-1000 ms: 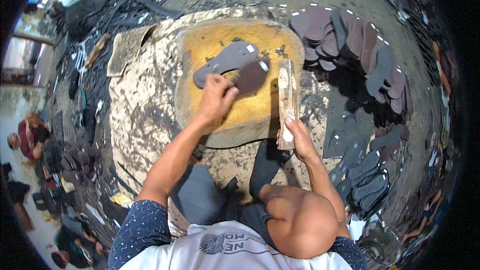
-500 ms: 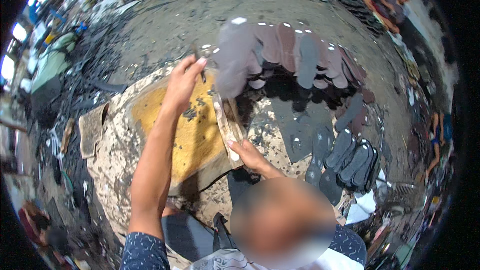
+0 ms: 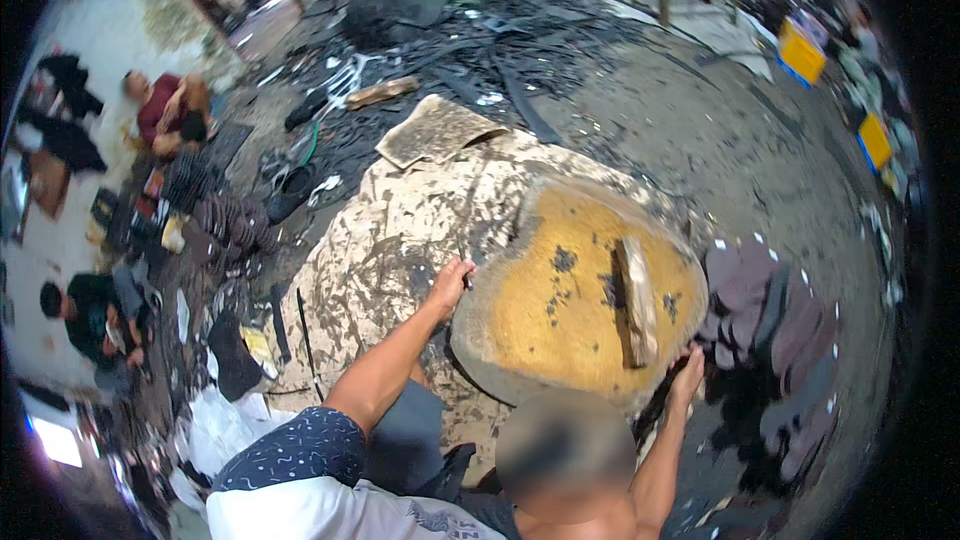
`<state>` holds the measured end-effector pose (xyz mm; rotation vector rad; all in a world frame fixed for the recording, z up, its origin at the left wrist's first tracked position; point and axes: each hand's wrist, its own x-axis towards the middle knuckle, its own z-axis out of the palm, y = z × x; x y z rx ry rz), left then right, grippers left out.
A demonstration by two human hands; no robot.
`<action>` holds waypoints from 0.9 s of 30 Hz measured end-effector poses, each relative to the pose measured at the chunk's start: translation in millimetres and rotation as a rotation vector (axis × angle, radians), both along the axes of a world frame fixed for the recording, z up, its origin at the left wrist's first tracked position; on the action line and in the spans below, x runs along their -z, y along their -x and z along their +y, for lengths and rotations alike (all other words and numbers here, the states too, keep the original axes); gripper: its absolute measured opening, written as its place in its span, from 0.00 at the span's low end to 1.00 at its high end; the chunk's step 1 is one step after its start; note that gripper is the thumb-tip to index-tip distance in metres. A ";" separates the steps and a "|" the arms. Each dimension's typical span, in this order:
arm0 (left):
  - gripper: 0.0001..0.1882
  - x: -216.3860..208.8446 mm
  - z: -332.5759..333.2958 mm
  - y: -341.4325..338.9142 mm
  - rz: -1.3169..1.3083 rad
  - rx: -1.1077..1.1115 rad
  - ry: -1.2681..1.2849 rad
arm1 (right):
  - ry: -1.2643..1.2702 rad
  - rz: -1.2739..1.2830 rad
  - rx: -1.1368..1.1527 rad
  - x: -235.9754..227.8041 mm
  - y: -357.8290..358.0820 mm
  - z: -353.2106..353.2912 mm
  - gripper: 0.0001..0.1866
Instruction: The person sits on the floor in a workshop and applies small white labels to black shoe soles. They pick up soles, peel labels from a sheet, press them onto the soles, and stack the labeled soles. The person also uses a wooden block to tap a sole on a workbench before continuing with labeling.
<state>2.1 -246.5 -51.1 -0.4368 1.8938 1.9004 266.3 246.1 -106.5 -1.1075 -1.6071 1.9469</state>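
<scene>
Curling around a small dark thing [image 3: 468, 282], the fingers of the left hand [image 3: 449, 288] are gripping just beside the left edge of the block [image 3: 590, 340]; whether they are also touching it, I cannot tell. The right hand [image 3: 687, 372] is resting by the block's near right edge, its fingertips too small in view for me to say whether they are open or closing on the rim. Working well here, I would judge, is mostly a matter of keeping both hands level on opposite sides of the block, pressing evenly, and not letting fingers get pinched under the rim. The left grip should be staying light but sure, since the dark thing could be slipping out. The block itself is sitting in front of the person, wide and roughly rounded, its top showing a worn yellow and its rim a dull grey. On its right half a stick [image 3: 640, 305] of pale, battered wood is lying loose, so any tilting could be sending it sliding. Black crumbs [image 3: 564, 260] are dotting the block's middle. Right of the block, brown and grey soles [image 3: 735, 275] are overlapping in a heap. Beyond the block's far left side, a stained mat piece [image 3: 435, 130] is lying, and farther off, black strips [image 3: 480, 50] are tangling across the floor.
</scene>
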 end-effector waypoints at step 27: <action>0.18 -357.1 -221.2 399.2 0.655 -0.461 -0.294 | -0.158 0.352 -0.272 -398.8 575.5 -197.9 0.38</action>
